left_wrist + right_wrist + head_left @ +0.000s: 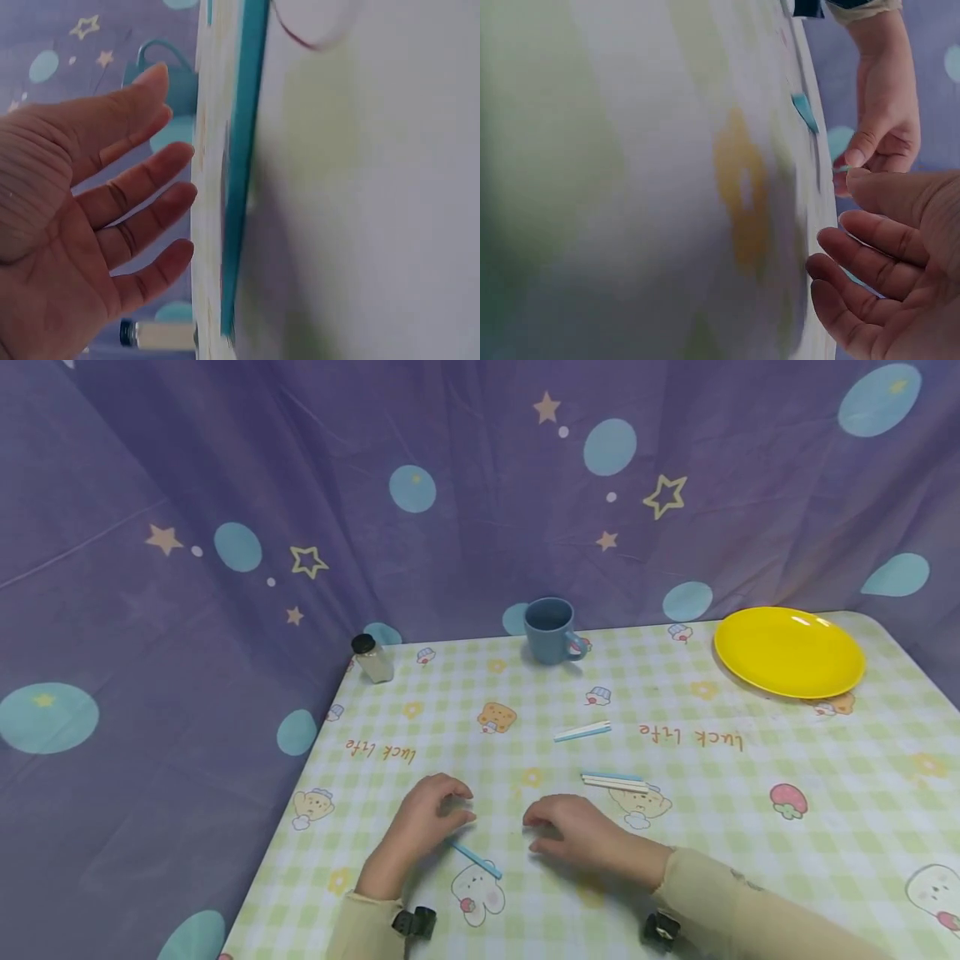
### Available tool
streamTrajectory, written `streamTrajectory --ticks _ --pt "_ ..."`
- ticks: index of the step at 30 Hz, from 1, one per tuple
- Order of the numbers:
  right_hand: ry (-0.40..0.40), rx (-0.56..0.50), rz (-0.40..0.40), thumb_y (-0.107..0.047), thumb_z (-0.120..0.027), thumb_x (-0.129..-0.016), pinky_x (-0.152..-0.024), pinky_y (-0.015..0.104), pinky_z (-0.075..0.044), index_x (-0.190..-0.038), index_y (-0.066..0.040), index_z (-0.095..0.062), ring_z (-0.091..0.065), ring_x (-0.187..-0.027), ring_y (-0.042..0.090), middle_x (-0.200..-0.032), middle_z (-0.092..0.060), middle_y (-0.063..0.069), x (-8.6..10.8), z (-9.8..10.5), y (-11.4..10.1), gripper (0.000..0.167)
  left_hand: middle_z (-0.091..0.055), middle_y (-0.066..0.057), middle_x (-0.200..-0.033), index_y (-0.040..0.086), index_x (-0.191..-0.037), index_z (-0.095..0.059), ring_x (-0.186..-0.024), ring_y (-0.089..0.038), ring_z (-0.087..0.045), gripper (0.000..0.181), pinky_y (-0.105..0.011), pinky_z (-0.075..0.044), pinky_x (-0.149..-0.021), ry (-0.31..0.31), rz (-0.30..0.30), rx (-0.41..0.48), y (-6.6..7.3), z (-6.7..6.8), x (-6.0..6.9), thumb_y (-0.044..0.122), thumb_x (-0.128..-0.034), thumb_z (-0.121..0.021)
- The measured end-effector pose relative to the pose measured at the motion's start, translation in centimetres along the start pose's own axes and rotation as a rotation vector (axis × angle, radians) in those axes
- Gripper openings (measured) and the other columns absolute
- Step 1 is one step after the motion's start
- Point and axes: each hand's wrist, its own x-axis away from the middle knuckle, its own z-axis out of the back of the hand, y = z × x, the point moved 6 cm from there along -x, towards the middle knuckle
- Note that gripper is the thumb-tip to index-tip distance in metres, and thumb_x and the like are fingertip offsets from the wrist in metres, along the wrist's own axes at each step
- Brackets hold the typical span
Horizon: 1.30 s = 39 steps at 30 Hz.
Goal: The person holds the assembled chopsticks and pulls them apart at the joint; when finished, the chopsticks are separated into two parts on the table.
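Observation:
My left hand (pixel 427 817) hovers low over the tablecloth with fingers loosely bent and nothing between them. Just beside it lies a blue stick (pixel 476 860), which in the left wrist view is a long teal strip (pixel 244 165) near the fingertips, apart from them. My right hand (pixel 573 831) is to the right of that stick, its fingers relaxed and holding nothing. Beyond the right hand rests a group of blue and white sticks (pixel 615 782). Farther back is another small group of white and blue sticks (pixel 583 732).
A blue mug (pixel 550 633) stands at the table's back edge, handle to the right. At the back left corner is a small jar (pixel 375 664) with a black lid. A yellow plate (pixel 789 652) lies at the back right. Purple curtain hangs behind and left.

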Motion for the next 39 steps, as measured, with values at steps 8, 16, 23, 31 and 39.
streamTrajectory --ticks 8,16,23,31,39 --pt "-0.11 0.017 0.033 -0.028 -0.078 -0.083 -0.078 0.026 -0.045 -0.099 -0.014 -0.071 -0.051 -0.083 0.004 -0.09 -0.065 -0.009 -0.9 -2.7 -2.4 0.023 -0.063 0.002 -0.108 0.019 -0.09 -0.07 -0.106 -0.025 -0.055 0.027 -0.048 -0.041 -0.094 0.059 0.044 -0.09 -1.9 1.4 3.2 0.016 -0.0701 -0.087" --pt "-0.126 0.155 -0.037 -0.042 -0.081 -0.076 -0.061 0.025 -0.032 -0.083 -0.023 -0.065 -0.038 -0.068 0.007 -0.072 -0.047 -0.017 -1.7 -4.5 -4.0 0.025 -0.06 -0.003 -0.111 0.02 -0.083 -0.065 -0.108 -0.028 -0.051 0.027 -0.048 -0.04 -0.096 0.058 0.057 -0.209 -3.0 1.3 4.1 0.012 -0.0686 -0.087" --pt "-0.058 0.225 -0.045 -0.02 -0.076 -0.076 -0.056 0.025 -0.03 -0.068 -0.023 -0.06 -0.037 -0.062 0.008 -0.064 -0.047 -0.014 -2.2 -5.0 -4.2 0.018 -0.056 0.004 -0.096 0.023 -0.074 -0.064 -0.096 -0.02 -0.051 0.027 -0.043 -0.044 -0.087 0.072 0.037 -0.277 -2.9 1.1 4.0 0.014 -0.0664 -0.088" --pt "-0.009 0.086 -0.122 -0.014 -0.071 -0.084 -0.062 0.025 -0.04 -0.072 -0.019 -0.065 -0.045 -0.064 0.005 -0.066 -0.053 -0.014 -1.6 -3.0 -2.6 0.014 -0.055 0.007 -0.088 0.022 -0.071 -0.064 -0.088 -0.017 -0.051 0.024 -0.04 -0.045 -0.08 0.045 0.076 -0.324 -2.6 1.3 3.9 0.015 -0.0682 -0.087" --pt "0.132 0.005 -0.108 -0.011 -0.072 -0.086 -0.062 0.026 -0.042 -0.077 -0.017 -0.064 -0.046 -0.063 0.004 -0.069 -0.055 -0.014 -0.1 0.8 0.0 0.014 -0.056 0.012 -0.081 0.022 -0.075 -0.058 -0.079 -0.01 -0.048 0.023 -0.033 -0.045 -0.073 0.04 -0.002 -0.217 -0.6 0.6 2.6 0.016 -0.0776 -0.081"
